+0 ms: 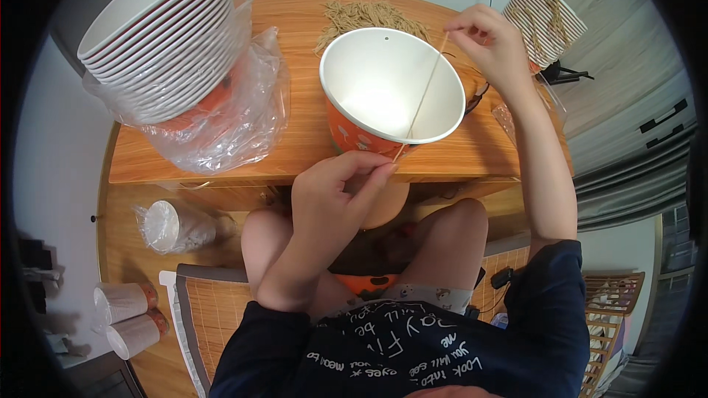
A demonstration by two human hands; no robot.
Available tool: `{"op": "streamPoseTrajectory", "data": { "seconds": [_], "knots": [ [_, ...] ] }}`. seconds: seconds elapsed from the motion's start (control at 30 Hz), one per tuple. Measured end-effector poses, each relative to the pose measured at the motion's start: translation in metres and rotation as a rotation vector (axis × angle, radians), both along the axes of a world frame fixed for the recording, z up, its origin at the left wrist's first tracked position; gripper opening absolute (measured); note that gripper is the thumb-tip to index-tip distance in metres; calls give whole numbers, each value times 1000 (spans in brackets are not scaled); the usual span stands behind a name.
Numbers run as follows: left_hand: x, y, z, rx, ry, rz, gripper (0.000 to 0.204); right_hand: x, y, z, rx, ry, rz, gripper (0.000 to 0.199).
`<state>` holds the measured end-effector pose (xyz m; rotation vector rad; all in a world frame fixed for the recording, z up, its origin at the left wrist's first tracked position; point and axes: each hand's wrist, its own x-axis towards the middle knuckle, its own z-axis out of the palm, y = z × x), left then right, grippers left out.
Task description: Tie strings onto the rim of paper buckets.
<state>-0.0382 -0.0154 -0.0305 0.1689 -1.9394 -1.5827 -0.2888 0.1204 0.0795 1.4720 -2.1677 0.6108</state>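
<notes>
A paper bucket (376, 81), white inside and orange with printed shapes outside, stands upright on the wooden table in front of me. A small dark hole shows in its wall below the far rim. Across its mouth runs a thin tan cord (425, 96), stretched between my two hands. My left hand (332, 195) pinches the cord's near end, just in front of the near rim. Beyond the bucket's right side, my right hand (490, 48) is raised with its fingers closed on the far end. Whether the cord passes through the bucket wall, I cannot tell.
Behind the bucket lies a pile of tan cords (369, 18). A tall stack of nested buckets (158, 44) in clear plastic stands at left on the table (302, 114). At the far right is another bucket stack (542, 18) with cords on it. Wrapped stacks (173, 225) lie on the floor.
</notes>
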Motion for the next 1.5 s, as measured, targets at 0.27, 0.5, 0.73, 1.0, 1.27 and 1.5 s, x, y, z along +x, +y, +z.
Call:
{"op": "streamPoseTrajectory", "data": {
  "seconds": [0.27,0.5,0.73,1.0,1.27,1.5],
  "knots": [
    [-5,2,1,122,-59,-63,18,43,-7,4,12,-63,-19,27],
    [-9,3,-3,162,-47,-104,20,99,-3,13,374,-122,338,39],
    [-6,0,-4,104,-57,-100,16,101,-12,12,558,-286,293,36],
    [-5,-1,-1,47,35,-111,13,103,-8,22,516,-310,395,22],
    [-9,8,-3,253,39,-195,14,138,15,-9,72,-188,165,16],
    [-10,14,-8,340,57,-217,14,150,20,-36,-204,-103,67,26]
  ]
}}
